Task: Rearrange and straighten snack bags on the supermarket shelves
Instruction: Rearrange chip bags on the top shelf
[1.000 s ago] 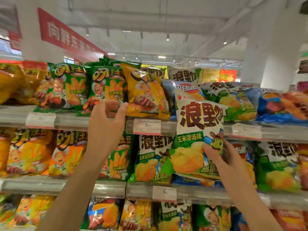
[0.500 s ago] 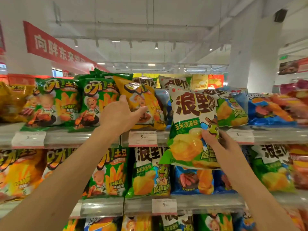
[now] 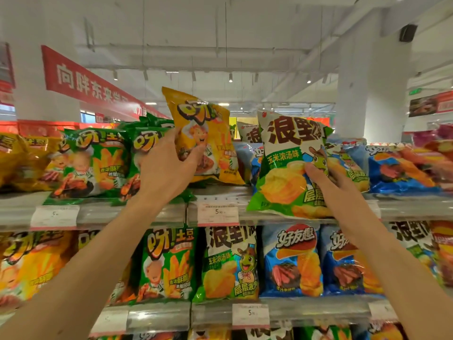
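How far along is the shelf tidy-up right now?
Mid-job. Done: the middle shelf's bags stand upright in a row. In hand: the left hand grips a yellow bag lifted off the top shelf; the right hand holds a green-and-white bag. Left: both need placing, and the top shelf's blue bags lie slumped.

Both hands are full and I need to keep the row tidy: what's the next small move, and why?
Probably carry the yellow chip bag, gripped and tilted in the left hand, leftward to the yellow bags at the top shelf's far left. It sits among green bags, out of place. The right hand holds the corn-soup chip bag.
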Tool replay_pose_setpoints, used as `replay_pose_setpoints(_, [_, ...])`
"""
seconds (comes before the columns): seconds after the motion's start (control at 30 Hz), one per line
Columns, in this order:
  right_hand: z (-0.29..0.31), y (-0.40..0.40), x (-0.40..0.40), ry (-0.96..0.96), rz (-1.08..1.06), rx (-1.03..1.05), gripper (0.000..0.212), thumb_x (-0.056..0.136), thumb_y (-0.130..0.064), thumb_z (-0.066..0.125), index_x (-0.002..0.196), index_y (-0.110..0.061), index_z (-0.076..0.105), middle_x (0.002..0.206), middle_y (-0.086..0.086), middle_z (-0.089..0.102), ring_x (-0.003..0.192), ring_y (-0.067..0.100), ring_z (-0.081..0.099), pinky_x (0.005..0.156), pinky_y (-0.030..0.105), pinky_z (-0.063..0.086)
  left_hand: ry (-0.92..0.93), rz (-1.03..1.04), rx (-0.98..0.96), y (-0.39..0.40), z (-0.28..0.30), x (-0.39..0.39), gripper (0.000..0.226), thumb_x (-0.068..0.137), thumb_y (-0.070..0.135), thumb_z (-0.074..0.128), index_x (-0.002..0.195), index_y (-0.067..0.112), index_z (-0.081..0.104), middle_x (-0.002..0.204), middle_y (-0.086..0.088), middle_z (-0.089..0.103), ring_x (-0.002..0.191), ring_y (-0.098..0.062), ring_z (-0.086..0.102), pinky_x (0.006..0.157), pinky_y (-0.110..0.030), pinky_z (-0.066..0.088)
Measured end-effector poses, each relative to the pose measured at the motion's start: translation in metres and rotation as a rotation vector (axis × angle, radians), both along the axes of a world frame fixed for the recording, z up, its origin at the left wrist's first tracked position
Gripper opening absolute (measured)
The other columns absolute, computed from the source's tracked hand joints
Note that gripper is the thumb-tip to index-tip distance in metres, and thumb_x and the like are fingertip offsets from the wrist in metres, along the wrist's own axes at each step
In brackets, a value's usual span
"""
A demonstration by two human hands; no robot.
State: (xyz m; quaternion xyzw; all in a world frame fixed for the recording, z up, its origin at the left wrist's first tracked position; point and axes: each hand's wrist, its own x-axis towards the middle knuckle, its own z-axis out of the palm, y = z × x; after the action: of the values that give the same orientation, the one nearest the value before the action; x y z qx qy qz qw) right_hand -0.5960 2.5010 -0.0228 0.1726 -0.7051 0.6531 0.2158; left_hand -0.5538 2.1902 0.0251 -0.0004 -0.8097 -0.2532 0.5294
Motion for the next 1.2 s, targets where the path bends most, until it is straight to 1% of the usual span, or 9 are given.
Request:
replay_pose_setpoints(0.13, [0.017,-0.019,-0.010,0.027,-0.015,0.057,0.037,0.081,-0.072,0.064,0.104,-0.044,0.058,0.080,-0.030,0.072,0.074,-0.013,0.068,0.054,0.008,0.049,0.022,-0.041,0.043,-0.031,0.008,0.022,0.070,0.091,0.067,0.059,0.149,0.032,0.043,0.120,0.012,0.063,0.104,-0.009,0.059,0.083,-0.025,0.049])
replay_pose_setpoints(0.37, [0.047,-0.088,-0.042,0.067,0.019,0.129,0.069,0.082,-0.073,0.064,0.136,-0.032,0.054,0.116,-0.014,0.066,0.104,0.008,0.064,0.087,0.029,0.053,-0.008,-0.083,0.130,-0.082,0.003,0.048,0.068,0.092,0.065,0.059,0.150,0.033,0.042,0.113,0.012,0.055,0.106,-0.013,0.055,0.081,-0.025,0.040])
replay_pose_setpoints(0.5, [0.052,-0.130,-0.052,0.101,0.062,0.181,0.065,0.089,-0.064,0.064,0.140,-0.029,0.045,0.107,-0.017,0.061,0.095,-0.002,0.059,0.068,0.014,0.047,-0.006,-0.083,0.138,-0.100,0.001,0.059,0.069,0.092,0.066,0.058,0.151,0.034,0.042,0.129,0.005,0.060,0.113,-0.015,0.054,0.092,-0.034,0.040])
replay_pose_setpoints(0.6, [0.036,-0.150,-0.057,0.085,0.048,0.272,0.059,0.096,-0.059,0.055,0.141,-0.023,0.042,0.125,-0.001,0.062,0.106,0.012,0.062,0.089,0.031,0.054,-0.026,-0.091,0.120,-0.109,-0.002,0.061,0.074,0.087,0.072,0.055,0.150,0.034,0.043,0.132,0.001,0.061,0.115,-0.019,0.057,0.091,-0.036,0.042])
replay_pose_setpoints(0.8, [0.021,-0.164,-0.049,0.446,-0.250,0.520,0.050,0.109,-0.029,0.042,0.154,-0.009,0.034,0.157,0.018,0.036,0.145,0.035,0.034,0.117,0.045,0.031,-0.049,-0.107,0.117,-0.119,-0.009,0.061,0.076,0.083,0.077,0.053,0.146,0.036,0.045,0.131,0.004,0.062,0.111,-0.015,0.058,0.087,-0.033,0.042])
replay_pose_setpoints(0.9, [0.014,-0.165,-0.046,0.423,-0.147,0.640,0.067,0.104,-0.057,0.035,0.160,-0.023,0.022,0.169,0.009,0.014,0.157,0.028,0.009,0.124,0.046,0.018,-0.042,-0.107,0.116,-0.121,-0.010,0.058,0.072,0.083,0.078,0.053,0.145,0.041,0.044,0.123,0.008,0.061,0.101,-0.005,0.059,0.079,-0.024,0.041])
replay_pose_setpoints(1.0, [0.010,-0.162,-0.052,0.382,-0.188,0.807,0.090,0.088,-0.082,0.024,0.162,-0.033,0.008,0.171,0.005,0.000,0.158,0.025,0.000,0.125,0.050,0.016,-0.042,-0.123,0.127,-0.121,-0.011,0.056,0.067,0.082,0.080,0.053,0.141,0.048,0.043,0.120,0.016,0.059,0.096,0.014,0.053,0.075,-0.014,0.036])
replay_pose_setpoints(1.1, [0.014,-0.158,-0.059,0.374,-0.276,0.870,0.094,0.085,-0.084,0.020,0.162,-0.033,0.006,0.172,0.005,-0.003,0.158,0.027,-0.002,0.126,0.052,0.015,-0.049,-0.145,0.148,-0.122,-0.011,0.054,0.069,0.080,0.082,0.053,0.140,0.049,0.044,0.121,0.019,0.061,0.102,0.009,0.057,0.080,-0.019,0.042])
replay_pose_setpoints(1.2, [0.010,-0.158,-0.065,0.366,-0.301,0.927,0.092,0.088,-0.083,0.016,0.163,-0.033,0.000,0.171,0.005,-0.009,0.157,0.024,-0.009,0.125,0.045,0.001,-0.056,-0.197,0.156,-0.121,-0.010,0.050,0.072,0.080,0.080,0.055,0.143,0.046,0.045,0.124,0.017,0.062,0.110,0.000,0.059,0.090,-0.030,0.049])
